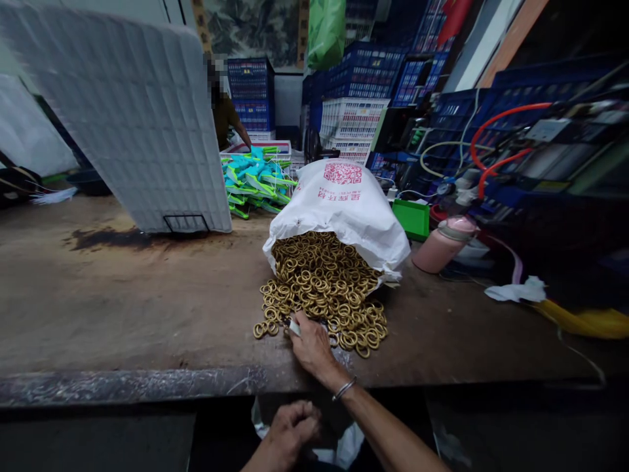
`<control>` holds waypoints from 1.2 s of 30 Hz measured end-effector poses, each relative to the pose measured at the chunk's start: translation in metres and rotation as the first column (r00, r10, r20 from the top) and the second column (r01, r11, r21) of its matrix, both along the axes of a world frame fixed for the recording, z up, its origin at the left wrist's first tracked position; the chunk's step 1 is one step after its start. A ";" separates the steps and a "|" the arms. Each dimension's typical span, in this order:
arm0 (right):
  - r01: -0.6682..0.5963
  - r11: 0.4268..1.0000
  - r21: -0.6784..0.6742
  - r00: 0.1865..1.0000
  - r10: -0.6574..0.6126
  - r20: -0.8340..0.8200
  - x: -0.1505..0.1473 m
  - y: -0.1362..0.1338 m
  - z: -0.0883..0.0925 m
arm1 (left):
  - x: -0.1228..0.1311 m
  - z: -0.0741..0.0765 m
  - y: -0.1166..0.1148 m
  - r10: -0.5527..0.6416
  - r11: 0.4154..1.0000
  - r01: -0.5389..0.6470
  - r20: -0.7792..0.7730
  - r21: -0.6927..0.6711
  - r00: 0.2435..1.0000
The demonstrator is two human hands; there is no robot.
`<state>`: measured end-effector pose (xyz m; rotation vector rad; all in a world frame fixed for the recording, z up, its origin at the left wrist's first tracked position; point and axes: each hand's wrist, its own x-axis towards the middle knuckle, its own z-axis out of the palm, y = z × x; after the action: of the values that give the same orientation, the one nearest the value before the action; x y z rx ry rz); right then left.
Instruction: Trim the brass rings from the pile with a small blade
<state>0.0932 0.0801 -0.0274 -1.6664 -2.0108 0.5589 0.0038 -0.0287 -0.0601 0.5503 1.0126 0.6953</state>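
Many brass-coloured rings (319,275) spill in a heap from the mouth of a white woven sack (344,203) lying on its side on the table. At the near edge of the heap is my right hand (313,342), a metal bangle (344,388) on its wrist. Its fingers are bent together among the rings. A small white piece (294,327) with a dark tip shows at the fingertips; its kind is unclear. Below the table's front edge, my left hand (293,427) is curled closed and slightly blurred. Whatever it may hold is hidden.
A tall white ribbed panel (162,131) stands on the wooden table (147,308) at left. Green and blue plastic pieces (255,177) lie behind, near another person (225,118). At right are a pink bottle (445,244), a green tray (411,219) and red tubing (484,134).
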 end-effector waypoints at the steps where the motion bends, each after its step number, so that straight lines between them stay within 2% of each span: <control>1: 0.003 1.000 -0.013 0.996 -0.004 -0.087 0.003 -0.001 -0.001 | 0.001 0.007 0.001 -0.033 0.990 0.044 -0.082 0.138 0.996; 2: 0.013 0.999 -0.036 0.983 -0.019 -0.182 0.006 -0.003 -0.002 | 0.001 0.013 0.002 0.003 0.977 0.024 -0.122 0.213 0.992; 4: 0.033 0.993 -0.113 0.927 -0.072 -0.369 0.013 -0.009 -0.004 | -0.001 0.022 0.008 0.170 0.953 -0.108 -0.204 0.283 0.964; 6: 0.029 0.976 -0.217 0.844 -0.140 -0.517 0.019 -0.016 -0.004 | -0.003 0.027 0.016 0.340 0.906 -0.241 -0.257 0.348 0.905; 9: -0.027 0.928 -0.373 0.720 -0.241 -0.651 0.025 -0.029 -0.002 | -0.002 0.032 0.028 0.430 0.854 -0.306 -0.239 0.421 0.871; 12: -0.098 0.891 -0.443 0.625 -0.291 -0.724 0.027 -0.040 0.003 | 0.003 0.037 0.036 0.387 0.824 -0.241 -0.198 0.512 0.901; 15: -0.153 0.886 -0.438 0.593 -0.272 -0.757 0.030 -0.046 0.009 | 0.004 0.038 0.038 0.366 0.792 -0.180 -0.217 0.584 0.905; 18: -0.182 0.898 -0.401 0.629 -0.207 -0.749 0.035 -0.047 0.010 | 0.000 0.034 0.037 0.374 0.753 -0.083 -0.320 0.652 0.871; 22: -0.148 0.928 -0.342 0.716 -0.138 -0.684 0.039 -0.045 0.007 | -0.005 0.029 0.036 0.479 0.593 0.099 -0.450 0.799 0.754; 23: -0.135 0.933 -0.334 0.730 -0.135 -0.671 0.039 -0.044 0.006 | -0.005 0.029 0.036 0.491 0.573 0.118 -0.455 0.811 0.743; 25: -0.112 0.936 -0.333 0.739 -0.145 -0.658 0.038 -0.042 0.007 | -0.002 0.034 0.035 0.458 0.598 0.105 -0.447 0.795 0.768; 27: -0.095 0.937 -0.337 0.743 -0.159 -0.650 0.036 -0.042 0.010 | 0.001 0.041 0.035 0.382 0.689 0.046 -0.416 0.723 0.825; 29: -0.079 0.940 -0.333 0.761 -0.159 -0.629 0.036 -0.042 0.013 | 0.004 0.048 0.034 0.300 0.803 -0.025 -0.367 0.596 0.881; 31: -0.071 0.945 -0.320 0.779 -0.148 -0.609 0.036 -0.043 0.014 | 0.005 0.051 0.034 0.230 0.889 -0.069 -0.310 0.454 0.923; 33: -0.076 0.947 -0.312 0.780 -0.138 -0.610 0.036 -0.044 0.013 | 0.006 0.050 0.033 0.187 0.929 -0.096 -0.228 0.357 0.956; 36: -0.100 0.940 -0.326 0.756 -0.141 -0.639 0.037 -0.043 0.009 | 0.005 0.045 0.033 0.177 0.944 -0.145 -0.083 0.297 0.981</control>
<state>0.1302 0.0368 -0.0188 -1.3775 -1.4155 1.3434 0.0087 0.0047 -0.0150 0.7733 1.0726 0.9783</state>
